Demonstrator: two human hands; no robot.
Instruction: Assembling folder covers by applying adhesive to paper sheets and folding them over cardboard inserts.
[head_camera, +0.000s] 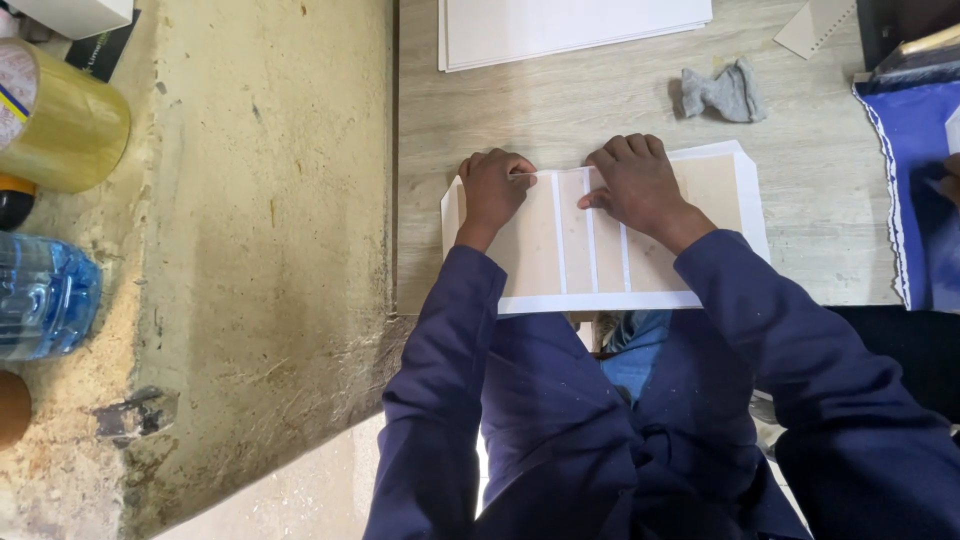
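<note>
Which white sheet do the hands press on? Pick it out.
The near sheet with tan panels, under the left hand and right hand; the plain white stack lies untouched at the far edge.

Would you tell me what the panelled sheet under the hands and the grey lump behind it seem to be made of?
The panelled sheet looks like white card or paper faced with matt beige panels; its thin, flat edges suggest this. The grey lump looks like soft cloth, being crumpled and folded.
</note>
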